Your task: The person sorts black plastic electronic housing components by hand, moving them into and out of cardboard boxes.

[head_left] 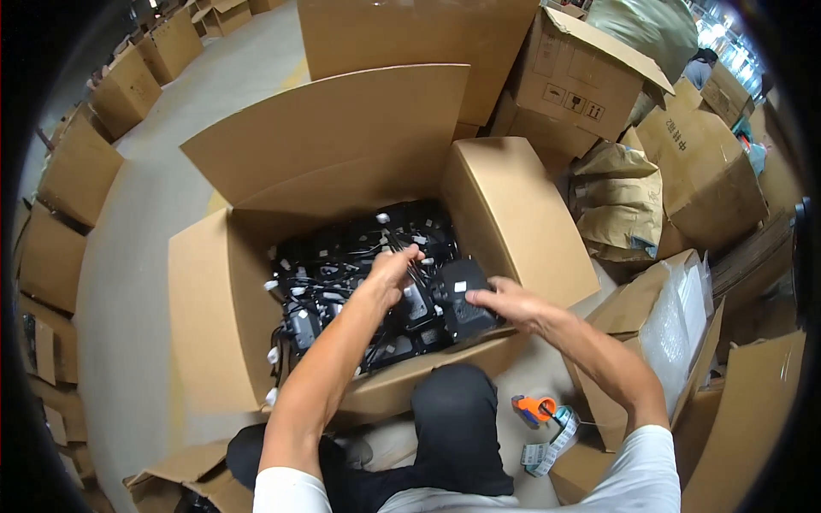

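Note:
A large open cardboard box (205,299) stands before my knees, filled with black rectangular devices (301,325) and their tangled black cables with white plugs. My right hand (510,303) grips one black device (469,318) by its right edge, thumb on top beside a small white label. This device is tilted at the box's near right corner. My left hand (393,274) is closed around black cables (417,275) just left of that device. Whether those cables belong to it is hard to make out, and the left fingertips are partly hidden.
Tall cardboard cartons (410,34) stand behind the box. At right are a brown paper sack (617,197), bubble wrap (671,321) and more cartons. An orange tape dispenser (535,409) and a strip of labels (552,445) lie on the floor by my right knee.

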`<state>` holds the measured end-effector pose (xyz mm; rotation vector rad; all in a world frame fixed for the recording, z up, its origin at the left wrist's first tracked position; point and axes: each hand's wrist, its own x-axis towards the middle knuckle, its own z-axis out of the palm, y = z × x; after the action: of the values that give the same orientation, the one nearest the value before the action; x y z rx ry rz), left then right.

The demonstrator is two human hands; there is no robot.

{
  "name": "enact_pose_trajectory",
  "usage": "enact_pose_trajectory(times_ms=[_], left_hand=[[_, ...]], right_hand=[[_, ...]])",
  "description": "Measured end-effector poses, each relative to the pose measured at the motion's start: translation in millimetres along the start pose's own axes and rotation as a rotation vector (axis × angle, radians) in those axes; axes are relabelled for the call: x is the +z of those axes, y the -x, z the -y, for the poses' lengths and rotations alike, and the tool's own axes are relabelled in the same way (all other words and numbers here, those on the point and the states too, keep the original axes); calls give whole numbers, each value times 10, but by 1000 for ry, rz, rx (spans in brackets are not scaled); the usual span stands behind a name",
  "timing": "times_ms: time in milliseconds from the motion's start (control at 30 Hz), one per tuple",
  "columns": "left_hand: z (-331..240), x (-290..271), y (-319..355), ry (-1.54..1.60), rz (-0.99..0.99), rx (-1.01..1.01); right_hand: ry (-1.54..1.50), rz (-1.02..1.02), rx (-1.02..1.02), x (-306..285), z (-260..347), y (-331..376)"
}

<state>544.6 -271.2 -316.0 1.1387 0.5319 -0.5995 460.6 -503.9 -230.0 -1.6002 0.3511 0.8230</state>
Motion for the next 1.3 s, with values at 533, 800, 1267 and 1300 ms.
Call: enact_pose_trajectory(times_ms=[533, 800, 1267, 1300], left_hand=[[495, 371, -1270, 437, 507, -78], [-541, -193, -696, -182, 137, 96], [-1520, -1628, 1760, -589, 47, 383], [-1512, -1706, 1901, -587, 45, 392]], right_hand=[[-284, -32, 451, 35, -335, -516], [-18, -289, 280, 77, -130, -1385], [578, -348, 3, 75, -653, -1638], [543, -320, 40, 20, -612, -1602]])
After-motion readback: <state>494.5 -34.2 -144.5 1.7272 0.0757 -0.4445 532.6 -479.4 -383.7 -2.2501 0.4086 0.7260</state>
